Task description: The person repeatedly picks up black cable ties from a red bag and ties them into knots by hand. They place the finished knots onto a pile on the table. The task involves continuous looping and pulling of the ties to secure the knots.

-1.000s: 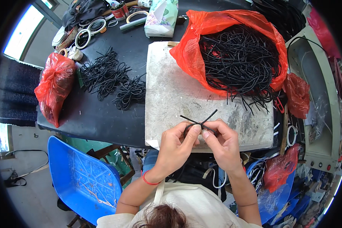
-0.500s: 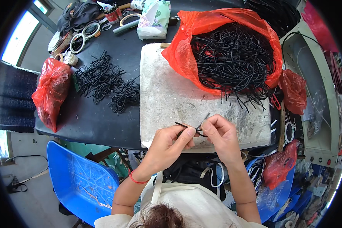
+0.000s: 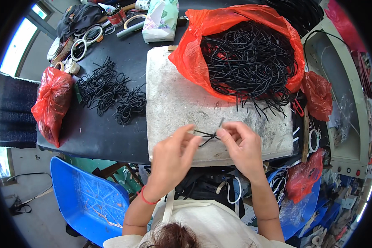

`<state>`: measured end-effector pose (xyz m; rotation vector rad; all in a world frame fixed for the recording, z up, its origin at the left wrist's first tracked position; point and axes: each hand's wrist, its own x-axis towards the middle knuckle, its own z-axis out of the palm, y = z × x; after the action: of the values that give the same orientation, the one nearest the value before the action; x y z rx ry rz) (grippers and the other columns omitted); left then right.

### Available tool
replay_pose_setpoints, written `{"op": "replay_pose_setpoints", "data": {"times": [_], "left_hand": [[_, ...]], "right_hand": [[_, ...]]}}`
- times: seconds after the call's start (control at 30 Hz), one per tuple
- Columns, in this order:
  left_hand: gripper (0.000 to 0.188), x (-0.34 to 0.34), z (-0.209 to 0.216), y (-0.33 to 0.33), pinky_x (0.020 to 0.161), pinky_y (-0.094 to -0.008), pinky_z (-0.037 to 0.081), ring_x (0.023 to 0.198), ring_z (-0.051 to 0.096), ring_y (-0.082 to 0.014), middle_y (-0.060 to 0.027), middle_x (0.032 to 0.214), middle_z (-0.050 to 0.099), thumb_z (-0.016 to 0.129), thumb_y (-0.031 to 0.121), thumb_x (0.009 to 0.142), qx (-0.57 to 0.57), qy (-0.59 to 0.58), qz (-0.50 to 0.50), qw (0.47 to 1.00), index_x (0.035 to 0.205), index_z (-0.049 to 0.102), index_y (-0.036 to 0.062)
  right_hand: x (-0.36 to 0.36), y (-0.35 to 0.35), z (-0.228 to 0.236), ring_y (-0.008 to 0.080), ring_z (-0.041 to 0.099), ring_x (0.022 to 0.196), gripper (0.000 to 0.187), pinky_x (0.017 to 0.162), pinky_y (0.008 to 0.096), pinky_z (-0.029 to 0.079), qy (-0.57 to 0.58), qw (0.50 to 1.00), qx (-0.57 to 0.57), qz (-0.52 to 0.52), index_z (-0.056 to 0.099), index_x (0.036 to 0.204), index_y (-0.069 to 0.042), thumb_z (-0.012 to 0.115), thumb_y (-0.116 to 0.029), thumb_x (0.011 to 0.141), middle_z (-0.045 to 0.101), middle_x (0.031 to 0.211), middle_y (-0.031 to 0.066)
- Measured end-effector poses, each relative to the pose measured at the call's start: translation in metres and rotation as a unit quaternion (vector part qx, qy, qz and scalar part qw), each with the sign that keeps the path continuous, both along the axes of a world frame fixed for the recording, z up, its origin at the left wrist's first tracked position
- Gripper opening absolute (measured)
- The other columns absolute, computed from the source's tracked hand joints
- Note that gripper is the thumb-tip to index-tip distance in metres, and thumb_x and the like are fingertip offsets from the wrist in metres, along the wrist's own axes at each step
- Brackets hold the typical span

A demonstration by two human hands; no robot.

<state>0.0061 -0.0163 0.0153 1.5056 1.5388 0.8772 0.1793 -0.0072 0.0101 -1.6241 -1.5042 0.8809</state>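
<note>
Over the near slab (image 3: 173, 103), a black cord (image 3: 206, 135) is pinched by both left hand (image 3: 171, 159) and right hand (image 3: 242, 144), apparently for knotting.

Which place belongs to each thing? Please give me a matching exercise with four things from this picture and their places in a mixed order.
Things:
1. open red bag full of black cords
2. tied red bag
3. short black cord
4. blue plastic chair

Places:
A. on the floor, below the near edge of the table
B. between the fingertips of the left hand and the right hand
C. at the left end of the dark table
D. at the far right part of the pale work board

Pairs: 1-D, 2-C, 3-B, 4-A
</note>
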Motion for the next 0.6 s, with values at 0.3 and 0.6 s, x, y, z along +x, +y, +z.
{"op": "replay_pose_setpoints", "data": {"times": [0.3,0.6], "left_hand": [[0.011,-0.009,-0.002,-0.007,0.06,-0.0277,0.045,0.065,0.058,-0.0192,-0.0111,0.075,0.06,0.061,-0.001,0.077,0.159,0.116,-0.014,0.98,0.088,0.063,0.0004],[0.018,0.033,-0.03,0.003,0.063,-0.0344,0.042,0.07,0.052,-0.0257,-0.0089,0.079,0.057,0.064,0.003,0.074,0.209,0.136,-0.046,0.967,0.092,0.064,0.0045]], "right_hand": [[0.013,-0.006,-0.008,0.0122,0.052,0.061,0.009,0.051,0.0233,0.04,-0.024,0.997,0.064,0.031,0.062,0.086,-0.002,0.063,-0.005,0.078,0.056,0.081,0.0053],[0.001,-0.007,-0.026,0.0252,0.05,0.077,0.011,0.065,0.035,0.041,-0.122,0.982,0.128,0.065,0.059,0.079,-0.002,0.065,-0.003,0.071,0.048,0.082,0.0092]]}}
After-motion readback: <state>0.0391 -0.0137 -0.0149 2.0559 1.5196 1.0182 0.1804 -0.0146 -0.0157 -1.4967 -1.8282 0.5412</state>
